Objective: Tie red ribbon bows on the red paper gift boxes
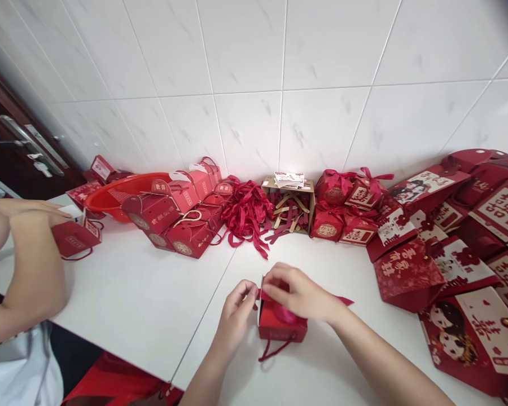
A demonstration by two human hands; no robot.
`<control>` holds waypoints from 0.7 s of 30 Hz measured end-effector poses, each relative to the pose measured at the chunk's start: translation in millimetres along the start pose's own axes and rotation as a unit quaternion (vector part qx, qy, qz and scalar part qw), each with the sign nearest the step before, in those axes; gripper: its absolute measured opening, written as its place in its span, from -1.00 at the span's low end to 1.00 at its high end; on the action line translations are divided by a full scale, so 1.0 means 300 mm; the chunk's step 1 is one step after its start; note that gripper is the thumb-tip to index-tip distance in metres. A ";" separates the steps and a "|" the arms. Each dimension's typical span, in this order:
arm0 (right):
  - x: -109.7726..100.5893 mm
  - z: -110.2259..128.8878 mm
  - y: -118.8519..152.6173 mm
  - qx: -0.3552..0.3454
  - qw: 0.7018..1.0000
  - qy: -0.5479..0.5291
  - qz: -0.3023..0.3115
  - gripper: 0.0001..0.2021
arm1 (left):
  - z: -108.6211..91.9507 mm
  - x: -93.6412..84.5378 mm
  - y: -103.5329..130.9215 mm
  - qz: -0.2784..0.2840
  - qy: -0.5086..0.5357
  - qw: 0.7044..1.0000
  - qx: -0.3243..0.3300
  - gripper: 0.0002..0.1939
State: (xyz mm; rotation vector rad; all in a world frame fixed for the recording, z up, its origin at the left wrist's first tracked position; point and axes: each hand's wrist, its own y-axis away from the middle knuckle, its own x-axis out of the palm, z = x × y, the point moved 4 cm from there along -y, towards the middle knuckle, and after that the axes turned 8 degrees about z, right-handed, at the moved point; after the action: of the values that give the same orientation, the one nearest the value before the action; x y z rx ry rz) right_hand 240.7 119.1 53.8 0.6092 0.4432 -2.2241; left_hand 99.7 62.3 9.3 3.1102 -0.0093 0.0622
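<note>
A small red box [279, 327] rests on the white table in front of me, with a red cord handle [276, 354] hanging at its near side. Dark pink ribbon [285, 314] lies over its top, and a ribbon end [345, 300] sticks out to the right behind my wrist. My left hand [239, 304] pinches the ribbon at the box's left upper edge. My right hand [291, 287] is over the box top with its fingers curled down at the upper left edge; what they hold is hidden.
Red boxes [186, 225], a ribbon heap [248, 211], a carton of strips [307, 206] and ribboned boxes [330, 220] line the wall. Many bags [408, 270] fill the right. Another person's arm [38, 265] and box [74, 235] are left, near an orange basket [97, 198].
</note>
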 end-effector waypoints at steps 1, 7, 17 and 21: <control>-0.039 -0.010 0.009 0.005 0.999 -0.025 -0.039 -0.87 | 0.012 -0.020 -0.008 -0.004 0.042 0.999 -0.015 -0.73; -0.404 -0.140 0.235 0.027 0.845 -0.242 -0.475 -0.82 | 0.101 -0.297 0.021 -0.173 0.191 0.963 -0.081 -0.73; -0.406 -0.177 0.365 0.019 0.860 -0.195 -0.470 -0.83 | 0.042 -0.413 0.071 -0.282 -0.105 0.954 -0.019 -0.64; -0.159 -0.204 0.245 0.127 0.980 -0.055 -0.142 -0.69 | 0.003 -0.175 0.013 -0.072 -0.134 0.988 0.007 -0.69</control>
State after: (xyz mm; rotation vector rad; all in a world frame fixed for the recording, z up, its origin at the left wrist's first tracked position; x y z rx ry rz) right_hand 341.6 130.0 21.0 0.5781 0.1979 -2.5979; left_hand 47.4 58.7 6.5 3.0945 0.2109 -0.3585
